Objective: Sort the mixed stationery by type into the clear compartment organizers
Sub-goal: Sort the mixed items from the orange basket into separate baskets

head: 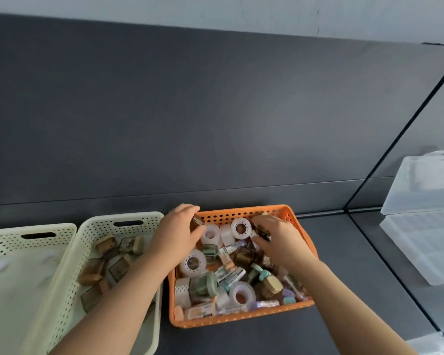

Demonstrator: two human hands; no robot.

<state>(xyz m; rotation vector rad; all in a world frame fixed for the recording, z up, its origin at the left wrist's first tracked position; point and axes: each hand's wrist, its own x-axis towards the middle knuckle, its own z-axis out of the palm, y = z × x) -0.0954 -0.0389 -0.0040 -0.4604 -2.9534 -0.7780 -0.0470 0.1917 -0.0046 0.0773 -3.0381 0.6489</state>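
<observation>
The fingers of the left hand (177, 234) are curling round a small brown case (196, 221) at the far left corner of the orange basket (241, 320). Those of the right hand (277, 238) are pinching a dark brown case (263, 231) just right of a white tape roll (240, 228); what kind of stationery the two cases are is too small to tell. Both are sitting inside the orange basket, above the mixed heap of rolls, sticks and erasers. With both hands lifting at once, neither is getting full attention, so a smooth case is likely to slip from a light pinch and drop back into the heap. A knuckle dragging through the pile may also be tipping a tape roll over the low rim. Similar brown pieces are lying in the nearer cream basket (95, 224) to the left, and pale round things, blurred, in the far-left cream basket (0, 237), so a hurried toss could be landing in the wrong one. The clear organizers (426, 185) are standing well apart on the right, which is making any carry there long. Everything is resting on a dark grey tabletop (344, 278), which is meeting a dark grey panel (215, 111) behind, with a pale wall (215, 11) above it.
</observation>
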